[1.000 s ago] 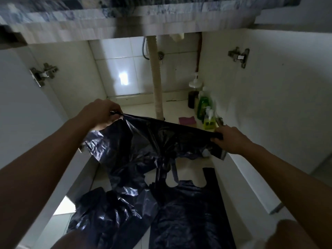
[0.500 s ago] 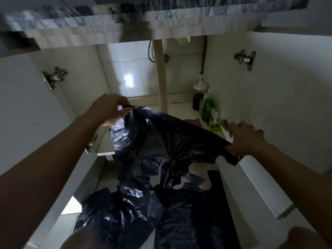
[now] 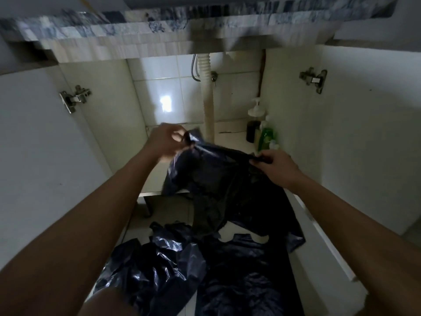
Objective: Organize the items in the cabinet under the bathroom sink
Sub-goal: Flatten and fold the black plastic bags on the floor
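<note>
Now the left hand [image 3: 167,142] and right hand [image 3: 276,166], each pinching the bag [image 3: 227,183], sit closer together than before, likely folding it for storage.

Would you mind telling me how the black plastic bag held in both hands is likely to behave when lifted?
Probably very floppy: the black plastic bag sags and creases between the left hand and right hand. Likely light, since pinched edges alone carry it. Its glossy film may be slippery, so a loose pinch could slide.
</note>
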`<action>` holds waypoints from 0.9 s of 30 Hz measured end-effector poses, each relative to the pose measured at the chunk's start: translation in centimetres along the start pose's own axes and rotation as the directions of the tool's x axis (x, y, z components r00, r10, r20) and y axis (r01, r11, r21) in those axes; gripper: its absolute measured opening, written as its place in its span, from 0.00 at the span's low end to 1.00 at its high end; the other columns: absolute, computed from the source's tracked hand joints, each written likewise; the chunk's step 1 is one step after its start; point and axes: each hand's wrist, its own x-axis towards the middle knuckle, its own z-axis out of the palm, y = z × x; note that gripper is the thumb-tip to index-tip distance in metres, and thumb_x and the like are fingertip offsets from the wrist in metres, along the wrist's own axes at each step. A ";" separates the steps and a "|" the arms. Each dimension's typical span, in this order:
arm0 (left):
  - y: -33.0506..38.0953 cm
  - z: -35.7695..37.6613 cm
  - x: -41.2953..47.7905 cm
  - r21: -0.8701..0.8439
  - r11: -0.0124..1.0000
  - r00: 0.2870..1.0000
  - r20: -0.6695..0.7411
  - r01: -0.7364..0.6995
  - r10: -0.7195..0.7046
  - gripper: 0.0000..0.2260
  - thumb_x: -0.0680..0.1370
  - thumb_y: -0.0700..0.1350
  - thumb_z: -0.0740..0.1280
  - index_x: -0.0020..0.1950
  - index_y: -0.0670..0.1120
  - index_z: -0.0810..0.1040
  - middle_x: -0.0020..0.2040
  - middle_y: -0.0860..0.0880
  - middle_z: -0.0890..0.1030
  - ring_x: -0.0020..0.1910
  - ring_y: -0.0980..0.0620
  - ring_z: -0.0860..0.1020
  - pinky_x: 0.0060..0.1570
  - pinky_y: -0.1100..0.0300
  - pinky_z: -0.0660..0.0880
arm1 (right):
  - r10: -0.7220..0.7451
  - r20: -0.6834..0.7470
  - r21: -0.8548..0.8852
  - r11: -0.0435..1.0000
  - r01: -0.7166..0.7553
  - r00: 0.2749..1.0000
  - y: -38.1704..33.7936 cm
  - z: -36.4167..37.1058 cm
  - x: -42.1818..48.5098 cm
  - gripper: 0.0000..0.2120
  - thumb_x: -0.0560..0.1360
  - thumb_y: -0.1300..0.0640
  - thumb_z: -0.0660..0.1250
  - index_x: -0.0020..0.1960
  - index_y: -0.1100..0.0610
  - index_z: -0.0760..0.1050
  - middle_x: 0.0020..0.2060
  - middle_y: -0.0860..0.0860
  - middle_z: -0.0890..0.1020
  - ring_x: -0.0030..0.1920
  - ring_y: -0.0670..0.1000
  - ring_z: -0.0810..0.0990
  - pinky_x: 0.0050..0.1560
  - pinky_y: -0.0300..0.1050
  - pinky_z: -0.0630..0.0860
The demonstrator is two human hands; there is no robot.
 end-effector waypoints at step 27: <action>2.5 -1.5 4.2 0.282 0.950 0.991 0.035 -0.134 0.129 0.10 0.73 0.59 0.72 0.46 0.53 0.85 0.35 0.52 0.83 0.34 0.53 0.81 0.45 0.50 0.81 | 0.195 -0.404 0.361 0.932 -0.041 0.894 -0.8 -4.1 0.9 0.10 0.72 0.46 0.76 0.49 0.49 0.81 0.45 0.46 0.84 0.47 0.49 0.84 0.54 0.47 0.81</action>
